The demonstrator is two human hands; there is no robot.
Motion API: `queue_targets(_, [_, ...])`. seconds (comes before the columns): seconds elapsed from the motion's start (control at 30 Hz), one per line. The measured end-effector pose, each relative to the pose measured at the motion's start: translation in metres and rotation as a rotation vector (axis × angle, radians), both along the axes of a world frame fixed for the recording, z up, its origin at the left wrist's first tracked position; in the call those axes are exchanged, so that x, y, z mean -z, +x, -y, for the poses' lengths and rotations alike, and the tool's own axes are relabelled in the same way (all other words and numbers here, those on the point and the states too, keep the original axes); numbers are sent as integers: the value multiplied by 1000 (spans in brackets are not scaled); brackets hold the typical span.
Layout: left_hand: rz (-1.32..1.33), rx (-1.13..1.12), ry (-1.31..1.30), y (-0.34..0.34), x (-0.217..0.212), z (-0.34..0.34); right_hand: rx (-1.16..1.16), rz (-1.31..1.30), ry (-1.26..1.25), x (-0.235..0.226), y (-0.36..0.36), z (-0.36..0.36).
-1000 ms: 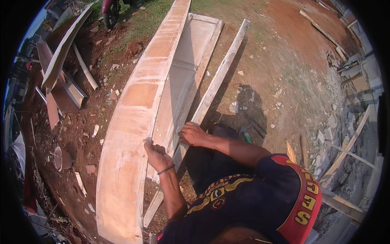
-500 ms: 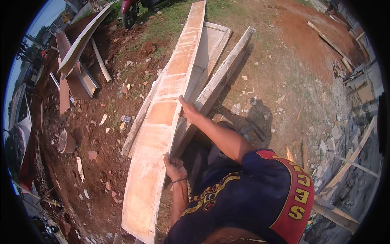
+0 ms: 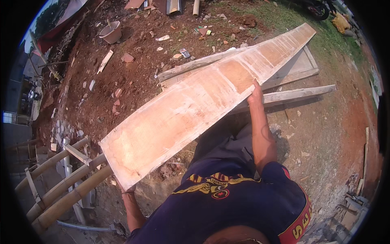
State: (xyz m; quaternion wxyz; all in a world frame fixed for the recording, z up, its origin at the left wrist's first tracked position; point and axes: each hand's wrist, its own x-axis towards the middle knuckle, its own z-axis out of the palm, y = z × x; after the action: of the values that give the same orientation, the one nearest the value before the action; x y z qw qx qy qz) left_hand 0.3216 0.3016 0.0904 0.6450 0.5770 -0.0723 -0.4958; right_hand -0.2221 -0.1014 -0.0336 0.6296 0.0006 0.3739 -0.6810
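Observation:
A long, pale wooden board with whitish stains runs from the lower left to the upper right in front of me. My right hand grips its near edge around the middle, thumb up on the face. At the near left corner my left hand holds the board's end, its fingers mostly hidden beneath. Under the far half lie a framed wooden panel and a rough timber beam. Another timber shows along the far side.
Bamboo poles with short crosspieces stand at the lower left. A bucket sits on the reddish dirt at the upper left, among scattered chips and stones. A motorbike wheel is at the top right.
My view has turned left. My left hand has moved from the board's near side edge to its end corner, while my right hand still grips the side edge.

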Motion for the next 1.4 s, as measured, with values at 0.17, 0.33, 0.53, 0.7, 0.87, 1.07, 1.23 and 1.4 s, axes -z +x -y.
queue_targets(0.17, [274, 119, 331, 68, -61, 26, -43, -155, -7, 10, -3, 13])
queue_targets(0.33, [832, -76, 395, 21, -77, 76, -78, -141, -75, 11, 6, 15])
queue_targets(0.53, [1490, -152, 506, -22, -110, 90, -54, -113, -194, -3, 5, 18])
queue_targets(0.7, [1739, -478, 12, -7, -108, 119, 104, -89, -330, -42, 22, 16])
queue_targets(0.87, [1777, -892, -374, 16, -129, 150, -145, -22, -238, -105, 45, 12])
queue_targets(1.07, [1253, -1124, -455, -12, -92, 168, -11, -37, -303, -136, -11, -11])
queue_targets(1.23, [943, -874, -279, -4, -58, 167, 339, -197, -94, -65, -39, -14])
queue_targets(1.4, [745, -496, -3, 13, -65, 125, 134, -100, -49, -34, -40, 0])
